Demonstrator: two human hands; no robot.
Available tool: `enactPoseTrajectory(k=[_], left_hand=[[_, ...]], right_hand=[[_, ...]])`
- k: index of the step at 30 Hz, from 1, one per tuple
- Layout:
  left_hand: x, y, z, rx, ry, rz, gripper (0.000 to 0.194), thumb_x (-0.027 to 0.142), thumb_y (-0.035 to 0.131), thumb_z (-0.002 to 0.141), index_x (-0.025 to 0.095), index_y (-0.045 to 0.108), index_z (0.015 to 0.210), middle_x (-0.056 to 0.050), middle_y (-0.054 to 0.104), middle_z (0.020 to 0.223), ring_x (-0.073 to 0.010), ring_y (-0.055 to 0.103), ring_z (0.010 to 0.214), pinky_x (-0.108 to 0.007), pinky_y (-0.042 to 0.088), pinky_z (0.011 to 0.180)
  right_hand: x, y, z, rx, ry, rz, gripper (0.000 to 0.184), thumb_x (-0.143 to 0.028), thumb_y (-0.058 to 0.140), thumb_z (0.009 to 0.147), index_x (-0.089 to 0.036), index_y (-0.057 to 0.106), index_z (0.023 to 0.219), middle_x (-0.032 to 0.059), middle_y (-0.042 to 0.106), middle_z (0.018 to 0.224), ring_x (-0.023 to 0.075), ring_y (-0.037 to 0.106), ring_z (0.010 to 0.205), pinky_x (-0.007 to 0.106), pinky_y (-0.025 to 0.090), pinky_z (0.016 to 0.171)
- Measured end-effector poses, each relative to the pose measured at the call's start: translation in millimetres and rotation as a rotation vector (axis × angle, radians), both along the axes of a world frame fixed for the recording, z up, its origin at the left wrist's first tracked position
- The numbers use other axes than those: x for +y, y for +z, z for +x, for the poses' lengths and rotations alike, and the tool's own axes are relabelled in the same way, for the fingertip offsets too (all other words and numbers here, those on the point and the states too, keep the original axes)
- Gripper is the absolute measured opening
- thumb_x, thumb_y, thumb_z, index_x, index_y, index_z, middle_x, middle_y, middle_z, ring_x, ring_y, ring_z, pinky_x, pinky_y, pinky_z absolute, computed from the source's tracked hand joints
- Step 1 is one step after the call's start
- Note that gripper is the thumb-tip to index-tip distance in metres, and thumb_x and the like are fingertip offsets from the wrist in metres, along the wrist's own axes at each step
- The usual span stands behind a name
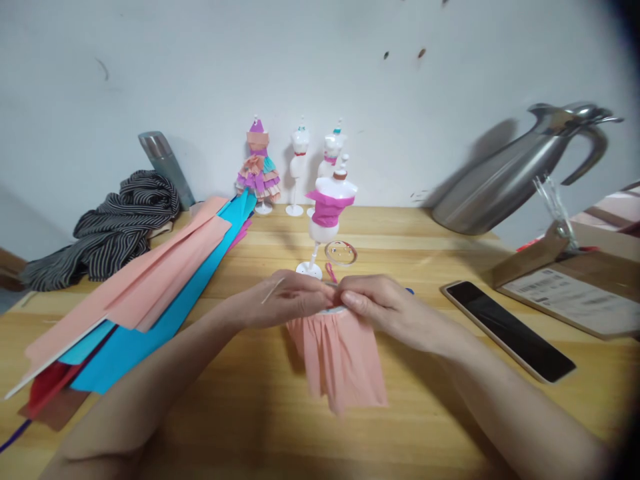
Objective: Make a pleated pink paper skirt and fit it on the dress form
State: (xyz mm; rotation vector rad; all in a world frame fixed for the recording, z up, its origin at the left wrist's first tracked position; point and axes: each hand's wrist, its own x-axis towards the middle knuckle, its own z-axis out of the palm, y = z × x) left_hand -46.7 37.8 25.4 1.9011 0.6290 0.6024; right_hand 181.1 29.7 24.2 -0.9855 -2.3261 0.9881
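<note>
The left hand [287, 298] and right hand [387, 303] obscure part of the upper band of the peach skirt [345, 363]. Toward the rear edge of the tabletop [240, 400], the front mannequin [327, 210] partly conceals a rear mannequin [334, 142]. Toward the right edge, the frame truncates the carton [595, 279]; its label [565, 301] is illegible.

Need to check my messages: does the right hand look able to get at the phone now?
Likely yes: the phone lies uncovered on the table, with nothing visible between it and the right hand. That hand is pinching the top of the peach fabric, though, so it must probably let go first.
</note>
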Motion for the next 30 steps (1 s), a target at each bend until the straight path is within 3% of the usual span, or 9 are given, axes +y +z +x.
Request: enactPoseTrajectory(k=[2, 5, 8, 12, 16, 19, 26, 28, 30], left_hand=[[1.3, -3.7, -1.2, -0.141, 0.014, -0.054, 0.047, 0.053, 0.047, 0.094, 0.017, 0.070, 0.114, -0.011, 0.069, 0.120, -0.0251, 0.061, 0.117, -0.037, 0.048, 0.099], [3.3, -6.6, -1.7, -0.410, -0.009, -0.169, 0.058, 0.062, 0.049, 0.089, 0.016, 0.067, 0.121, -0.014, 0.065, 0.128, -0.0289, 0.056, 0.126, -0.044, 0.040, 0.110], [4.0, -2.1, -1.8, -0.570, -0.025, -0.295, 0.070, 0.073, 0.048, 0.083, 0.015, 0.068, 0.116, -0.015, 0.066, 0.127, -0.0305, 0.055, 0.127, -0.044, 0.041, 0.110], [5.9, 6.1, -5.7, -0.623, 0.085, -0.384, 0.075, 0.082, 0.039, 0.079, 0.017, 0.069, 0.104, -0.013, 0.070, 0.120, -0.0308, 0.059, 0.122, -0.042, 0.047, 0.103], [11.1, 5.1, -12.1, -0.679, 0.224, -0.406, 0.067, 0.075, 0.036, 0.085, 0.017, 0.068, 0.094, -0.012, 0.073, 0.110, -0.0290, 0.065, 0.113, -0.040, 0.052, 0.094], [13.5, 1.6, -14.5, -0.730, 0.296, -0.402, 0.055, 0.068, 0.045, 0.086, 0.017, 0.066, 0.092, -0.011, 0.073, 0.106, -0.0272, 0.066, 0.109, -0.039, 0.053, 0.093], [11.5, -1.3, -14.0, -0.848, 0.260, -0.347, 0.025, 0.041, 0.072, 0.078, 0.021, 0.069, 0.092, -0.004, 0.073, 0.101, -0.0194, 0.068, 0.105, -0.030, 0.054, 0.093], [14.1, -2.0, -15.6, -0.772, 0.239, -0.324, 0.024, 0.040, 0.071, 0.080, 0.019, 0.071, 0.093, -0.006, 0.073, 0.103, -0.0201, 0.067, 0.105, -0.032, 0.053, 0.092], [19.3, -3.9, -18.5, -0.562, 0.231, -0.276, 0.028, 0.042, 0.067, 0.084, 0.016, 0.072, 0.093, -0.009, 0.073, 0.103, -0.0207, 0.067, 0.102, -0.033, 0.053, 0.092]], right_hand=[[2.5, 0.0, 1.4, -0.010, -0.015, 0.004, 0.050, -0.056, 0.035, 0.098, -0.017, 0.049, 0.069, -0.0009, 0.047, 0.066, 0.0124, 0.043, 0.062, 0.025, 0.034, 0.058], [6.9, -2.3, 4.8, -0.010, -0.041, -0.043, 0.051, -0.058, 0.036, 0.097, -0.017, 0.050, 0.070, 0.0000, 0.048, 0.068, 0.0133, 0.045, 0.063, 0.026, 0.035, 0.059], [10.4, -4.8, 7.5, 0.005, -0.053, -0.105, 0.054, -0.062, 0.035, 0.095, -0.016, 0.053, 0.072, -0.0004, 0.047, 0.066, 0.0133, 0.045, 0.062, 0.027, 0.035, 0.058], [11.8, -4.8, 9.1, 0.020, -0.046, -0.114, 0.056, -0.064, 0.037, 0.094, -0.015, 0.054, 0.070, -0.0006, 0.048, 0.065, 0.0127, 0.044, 0.060, 0.026, 0.034, 0.056], [11.7, -2.4, 10.4, 0.012, -0.036, -0.098, 0.057, -0.064, 0.037, 0.094, -0.015, 0.058, 0.074, 0.0007, 0.052, 0.068, 0.0136, 0.046, 0.063, 0.027, 0.036, 0.059], [12.1, -1.4, 11.9, -0.003, -0.042, -0.093, 0.057, -0.064, 0.035, 0.094, -0.015, 0.058, 0.074, 0.0019, 0.054, 0.070, 0.0146, 0.048, 0.066, 0.027, 0.037, 0.061], [12.6, 2.8, 15.7, -0.009, -0.006, -0.087, 0.049, -0.056, 0.039, 0.096, -0.016, 0.053, 0.071, -0.0002, 0.047, 0.068, 0.0122, 0.043, 0.062, 0.025, 0.034, 0.057], [12.3, 4.1, 16.8, -0.025, -0.006, -0.092, 0.048, -0.055, 0.040, 0.095, -0.017, 0.049, 0.068, -0.0020, 0.042, 0.065, 0.0110, 0.039, 0.059, 0.025, 0.032, 0.055], [12.4, 4.5, 17.9, -0.023, -0.014, -0.105, 0.047, -0.055, 0.041, 0.095, -0.017, 0.049, 0.068, -0.0028, 0.040, 0.064, 0.0105, 0.037, 0.058, 0.024, 0.030, 0.053]])
